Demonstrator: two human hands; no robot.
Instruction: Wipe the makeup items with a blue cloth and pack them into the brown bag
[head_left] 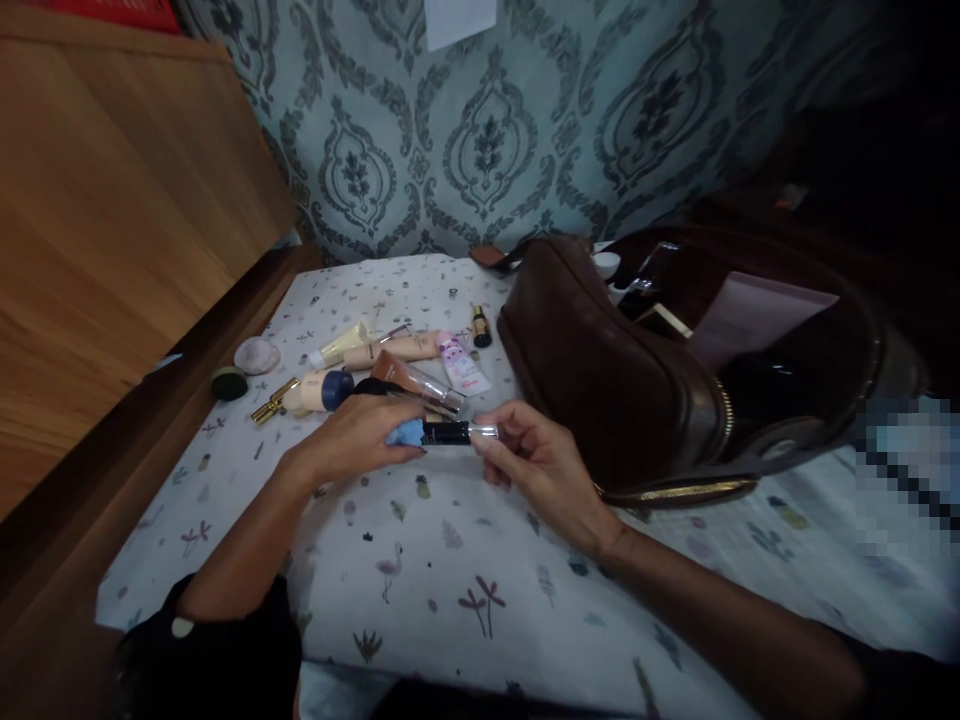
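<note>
My left hand point(379, 430) is closed around a small crumpled blue cloth point(407, 432), which sits against one end of a slim black cosmetic tube point(446, 433). With thumb and fingers, my right hand point(536, 455) pinches the tube's silver end. The tube lies level between both hands, just above the printed sheet. Right behind it are a clear-capped brown tube point(420, 380) and a beige bottle with a dark blue cap point(328, 390). How far the black tube reaches into the left hand is hidden.
A large brown leather bag point(592, 360) stands unzipped on the right, with cosmetics inside. Several tubes, a small dark bottle point(481, 327), a gold lipstick point(274, 401) and a round jar point(256, 355) lie on the sheet point(450, 590). A wooden panel point(127, 190) rises at left.
</note>
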